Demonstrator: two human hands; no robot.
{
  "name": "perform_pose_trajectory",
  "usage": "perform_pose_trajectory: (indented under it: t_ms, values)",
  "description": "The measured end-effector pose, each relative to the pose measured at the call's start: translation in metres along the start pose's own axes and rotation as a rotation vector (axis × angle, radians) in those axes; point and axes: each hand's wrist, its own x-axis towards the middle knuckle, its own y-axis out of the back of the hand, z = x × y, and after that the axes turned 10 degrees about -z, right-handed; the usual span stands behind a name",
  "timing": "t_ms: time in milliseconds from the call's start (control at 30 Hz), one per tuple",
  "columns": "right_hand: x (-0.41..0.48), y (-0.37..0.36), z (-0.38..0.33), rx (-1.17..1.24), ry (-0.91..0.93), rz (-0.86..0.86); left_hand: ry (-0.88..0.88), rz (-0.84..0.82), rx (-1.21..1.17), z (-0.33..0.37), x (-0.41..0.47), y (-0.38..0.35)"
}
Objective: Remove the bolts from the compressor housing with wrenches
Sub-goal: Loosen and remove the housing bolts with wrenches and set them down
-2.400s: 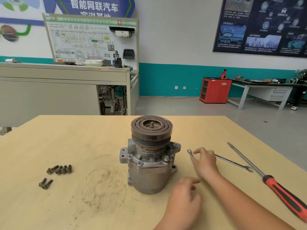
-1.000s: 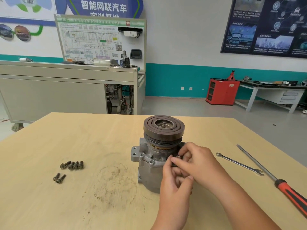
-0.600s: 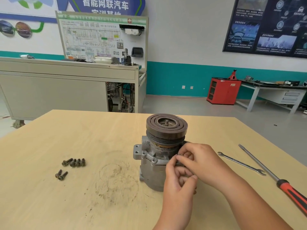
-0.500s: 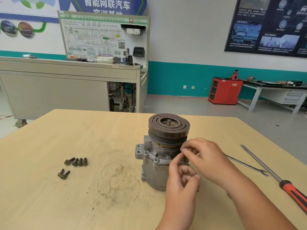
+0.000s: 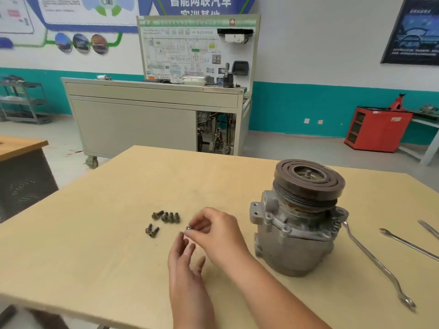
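Centrally, the right hand [image 5: 213,231] pinches a single bolt [image 5: 188,227] between thumb and fingertips, just above the table [image 5: 95,245]. The left hand [image 5: 187,271] hovers directly below it, fingers loosely extended and holding nothing. To the left of both hands, loose fasteners lie on the table: a row of four bolts [image 5: 167,216] and, nearer the viewer, a pair of bolts [image 5: 151,230] touching each other. The compressor housing [image 5: 294,243] stands upright to the right of the hands, its grooved pulley [image 5: 308,184] on top. A long wrench [image 5: 370,260] lies on the table with its far end against the housing flange; a second wrench [image 5: 408,244] lies apart, farther right. Beyond the table, a red cabinet [image 5: 380,129] stands on the floor; what its open compartments hold cannot be made out.
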Motion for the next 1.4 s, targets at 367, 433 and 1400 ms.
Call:
perform_pose_trajectory:
  t_ms: [367, 433, 1400]
  values:
    - [0.074, -0.077, 0.020, -0.309, -0.150, -0.152, 0.084, 0.241, -0.193, 0.032, 0.054, 0.045]
    - [0.069, -0.069, 0.012, -0.301, -0.159, -0.185, 0.105, 0.232, -0.221, 0.033, 0.050, 0.038]
    - [-0.126, 0.222, 0.123, 0.133, -0.494, 0.322, -0.587, -1.235, 0.848, -0.065, -0.090, -0.116]
